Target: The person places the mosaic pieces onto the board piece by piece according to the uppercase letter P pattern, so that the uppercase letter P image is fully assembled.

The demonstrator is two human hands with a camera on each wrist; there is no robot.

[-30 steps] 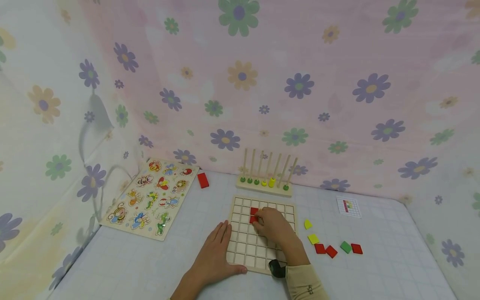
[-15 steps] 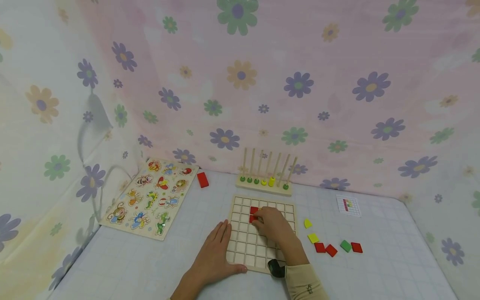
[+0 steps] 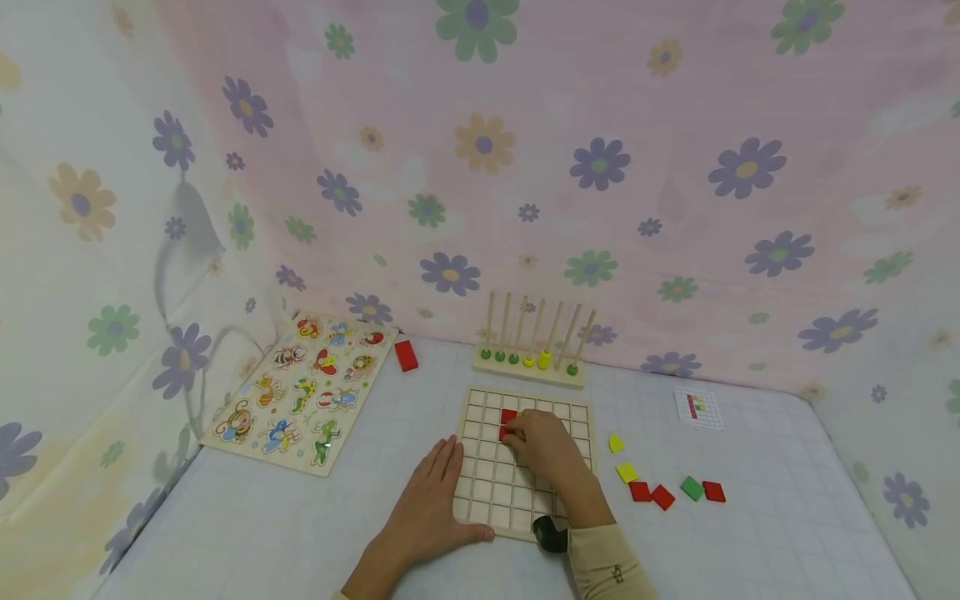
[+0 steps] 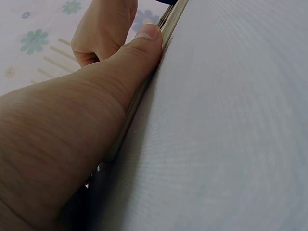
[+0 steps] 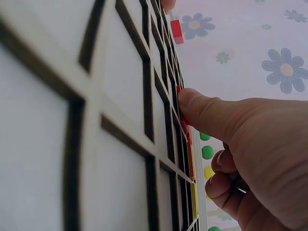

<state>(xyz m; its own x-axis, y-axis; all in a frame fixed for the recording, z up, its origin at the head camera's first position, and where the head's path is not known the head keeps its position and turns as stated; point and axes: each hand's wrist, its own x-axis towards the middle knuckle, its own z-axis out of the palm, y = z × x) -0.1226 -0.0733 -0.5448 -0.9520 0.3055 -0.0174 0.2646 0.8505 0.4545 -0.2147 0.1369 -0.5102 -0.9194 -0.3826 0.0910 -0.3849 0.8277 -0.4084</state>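
Flower-printed cloth (image 3: 487,225) hangs behind a surface (image 3: 787,500) spread with pale checked fabric, where I see a person working. Their left hand (image 3: 426,508) lies flat, fingers straight and thumb spread, touching the left and near edges of a pale wooden grid board (image 3: 481,489). Over the board, their right hand (image 3: 551,450) has curled fingers, its thumb tip touching one of two red square tiles (image 3: 508,416) in neighbouring cells; whether it pinches that tile I cannot tell. To the right of the board lie loose yellow, red and green flat pieces (image 3: 663,497), and farther back a white card printed with a coloured grid (image 3: 698,408). Just behind the board is a wooden peg rack (image 3: 528,375) with green and yellow beads; to the left, a red rectangular block (image 3: 407,356) sits beside a wooden insect puzzle (image 3: 300,460).
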